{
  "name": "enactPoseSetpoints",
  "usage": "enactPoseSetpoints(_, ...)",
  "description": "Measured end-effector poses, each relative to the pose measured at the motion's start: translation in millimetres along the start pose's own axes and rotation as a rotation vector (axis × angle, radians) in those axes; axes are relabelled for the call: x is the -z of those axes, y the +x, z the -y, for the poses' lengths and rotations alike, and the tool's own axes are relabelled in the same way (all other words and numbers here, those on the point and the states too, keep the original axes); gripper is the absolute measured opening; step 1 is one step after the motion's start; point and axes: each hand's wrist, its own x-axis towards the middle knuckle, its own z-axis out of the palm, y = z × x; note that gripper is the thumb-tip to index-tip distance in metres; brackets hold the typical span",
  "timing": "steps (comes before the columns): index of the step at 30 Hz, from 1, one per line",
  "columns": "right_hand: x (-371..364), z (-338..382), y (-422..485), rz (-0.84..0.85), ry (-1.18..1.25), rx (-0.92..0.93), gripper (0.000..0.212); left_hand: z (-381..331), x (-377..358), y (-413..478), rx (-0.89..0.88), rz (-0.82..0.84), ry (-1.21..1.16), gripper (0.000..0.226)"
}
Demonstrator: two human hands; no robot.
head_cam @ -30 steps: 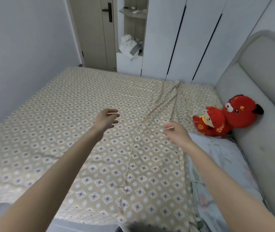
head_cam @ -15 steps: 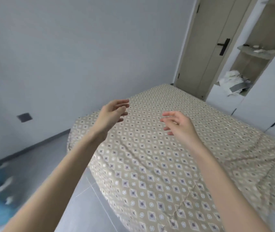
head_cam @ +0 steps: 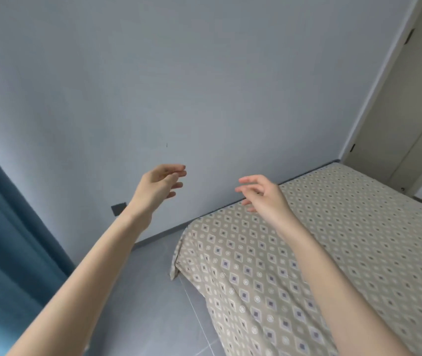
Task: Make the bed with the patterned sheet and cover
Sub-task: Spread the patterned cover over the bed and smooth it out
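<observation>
The beige patterned sheet (head_cam: pixel 346 240), printed with small diamonds and circles, lies spread over the bed at the right and hangs over its near corner (head_cam: pixel 179 263). My left hand (head_cam: pixel 158 187) is raised in front of the grey wall, left of the bed corner, fingers loosely apart and holding nothing. My right hand (head_cam: pixel 263 196) hovers above the sheet's far left edge, fingers spread and empty. Neither hand touches the fabric.
A plain grey wall (head_cam: pixel 204 86) fills the upper view, with a dark wall plate (head_cam: pixel 118 208) low down. A blue curtain (head_cam: pixel 6 247) hangs at the left. Grey tiled floor (head_cam: pixel 158 304) runs beside the bed. A beige door (head_cam: pixel 407 111) stands at the far right.
My view has swung left from the head of the bed towards the foot corner and wall. Both hands let go of the sheet's fold and are lifted, empty.
</observation>
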Motion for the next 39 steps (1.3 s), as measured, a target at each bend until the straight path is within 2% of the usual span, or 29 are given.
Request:
enactPoseSetpoints(5,-68.3,12.6,107.0,-0.015,0.004,-0.042,0.015,17.5,53.9,111.6,0.04,0.015,-0.019,0.022)
enactPoseSetpoints(13,-139.4,-7.0,283.3,-0.055,0.061,-0.065,0.014,43.1,82.3,300.4,0.018,0.082,-0.001,0.017)
enactPoseSetpoints(17,-159.1,-4.2,386.1,-0.118,0.118,-0.105,0.014,36.8,86.6,407.8,0.004,0.144,0.005,0.024)
enactPoseSetpoints(27,-158.0,12.3,572.8,-0.327,0.046,-0.115,0.015,14.4,66.9,615.7,-0.052,0.332,-0.009,0.028)
enactPoseSetpoints(35,-122.9,-17.1,645.4,-0.595,0.072,-0.183,0.018,13.3,-1.9,729.2,-0.11,0.567,-0.027,0.028)
enactPoseSetpoints(39,-91.5,-33.8,659.1,-0.74,0.085,-0.246,0.019,13.1,-54.7,768.2,-0.068,0.679,-0.029,0.026)
